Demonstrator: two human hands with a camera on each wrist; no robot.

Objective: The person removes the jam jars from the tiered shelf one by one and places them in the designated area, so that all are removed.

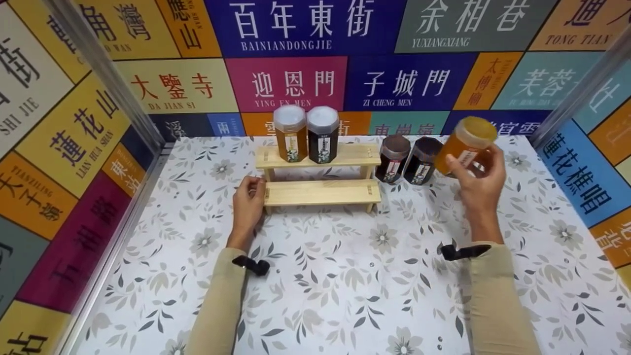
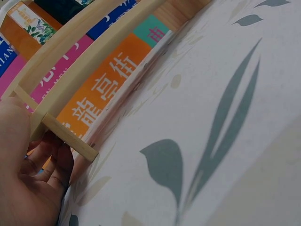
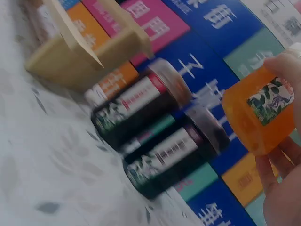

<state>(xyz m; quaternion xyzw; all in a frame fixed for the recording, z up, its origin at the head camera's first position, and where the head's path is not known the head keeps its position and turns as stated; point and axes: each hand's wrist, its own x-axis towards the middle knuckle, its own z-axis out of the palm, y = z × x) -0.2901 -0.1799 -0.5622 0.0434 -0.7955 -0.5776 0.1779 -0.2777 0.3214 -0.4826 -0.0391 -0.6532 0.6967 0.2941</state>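
Note:
My right hand (image 1: 482, 180) holds an orange jar (image 3: 258, 110) with a yellowish lid, tilted and raised off the table. Beside it two dark jars stand on the table: one with a reddish-brown lid (image 1: 393, 160), the other with a dark lid (image 1: 422, 161). With curled fingers, my left hand (image 1: 249, 199) grips the left end of the lower step of a two-step wooden rack (image 1: 323, 192); in the left wrist view its fingers reach under the step, by a leg (image 2: 70, 136). On the rack's upper step sit an amber jar (image 1: 291, 135) and a dark jar (image 1: 323, 135), both with whitish lids.
A white tablecloth (image 1: 315, 296) with grey flowers and leaves covers the table. Colourful panels (image 1: 291, 81) printed with place names rise at the back and on both sides. Metal posts stand at the left (image 1: 98, 64) and right corners.

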